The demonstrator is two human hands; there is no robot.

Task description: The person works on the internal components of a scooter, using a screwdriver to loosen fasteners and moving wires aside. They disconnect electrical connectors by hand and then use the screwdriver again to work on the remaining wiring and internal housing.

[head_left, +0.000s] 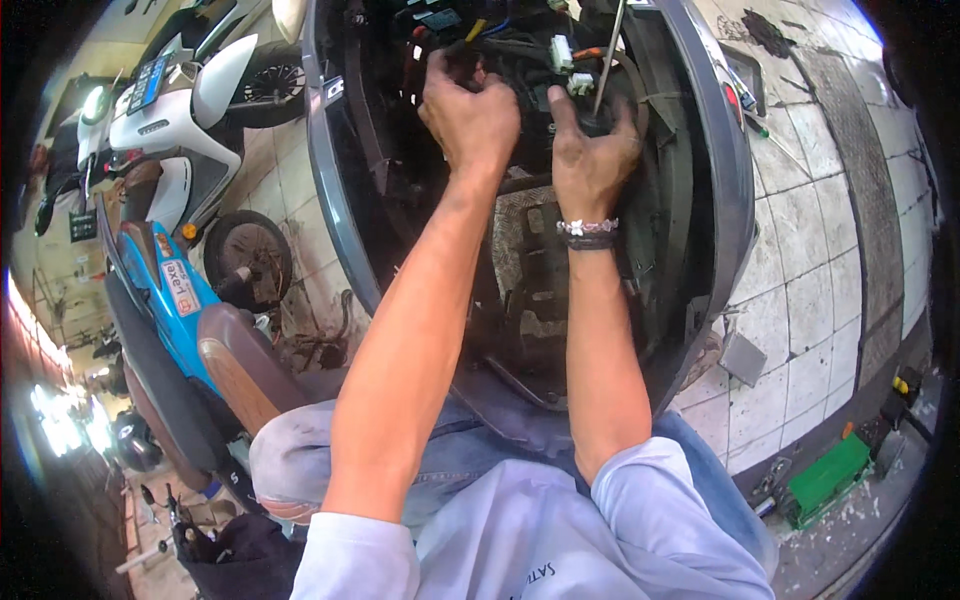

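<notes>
Both my hands reach into the open dark body of a motor scooter [735, 180] between my legs. My left hand [472, 118] is closed at the left, its fingers curled around something dark that I cannot make out. To its right, my right hand [592, 160] is closed too, thumb and finger bent towards a dark part hidden between them. A thin metal rod [610, 55] slants down to those fingers; whether they touch it is unclear. White plug connectors [562, 55] sit just above the right thumb. A yellow-ended wire [476, 30] lies beyond my left hand.
A blue motorbike [180, 285] and a white scooter [165, 130] stand at the left. On the white tiles at right lie a screwdriver [775, 140] and a grey square piece [742, 358]. Farther right are a metal floor strip [855, 190] and a green box [830, 480].
</notes>
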